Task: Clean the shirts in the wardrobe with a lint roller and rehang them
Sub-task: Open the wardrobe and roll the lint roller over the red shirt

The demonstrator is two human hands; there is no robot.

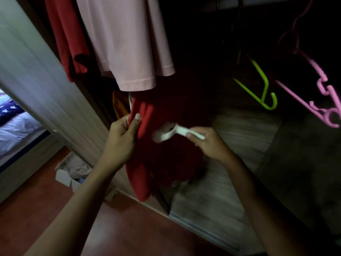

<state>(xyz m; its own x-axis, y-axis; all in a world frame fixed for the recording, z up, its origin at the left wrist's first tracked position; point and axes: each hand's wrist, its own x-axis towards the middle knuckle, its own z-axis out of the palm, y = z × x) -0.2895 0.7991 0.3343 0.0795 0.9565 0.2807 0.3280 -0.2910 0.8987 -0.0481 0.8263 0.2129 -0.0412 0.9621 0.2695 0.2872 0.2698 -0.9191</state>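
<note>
Wardrobe stands open, red shirt hanging mid-frame. Left hand pinches its edge, thumb on top, probably to keep the cloth taut. Right hand is curled round the white lint roller, head against the fabric.

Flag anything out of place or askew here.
The green hanger and pink hanger hang empty and tilted on the right. An open box of crumpled cloth sits on the floor, lower left. Nothing looks damaged.

Bare left hand, bare right hand
</note>
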